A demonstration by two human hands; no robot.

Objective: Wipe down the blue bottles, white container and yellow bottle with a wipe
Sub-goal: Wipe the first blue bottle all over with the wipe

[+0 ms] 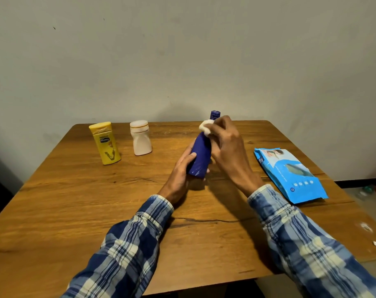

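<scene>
Left hand [181, 168]: grips dark blue plastic bottle's [201, 155] base, tilted toward twelve o'clock.
Right hand [225, 140]: pinches bunched white wipe [206, 127] against neck.
Technique: rotate bottle steadily; cover every side.

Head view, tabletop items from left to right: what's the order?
yellow bottle → white container → blue bottle → blue wipes pack. The left hand, right hand and wipe overlap the blue bottle, so they are left out.
</scene>
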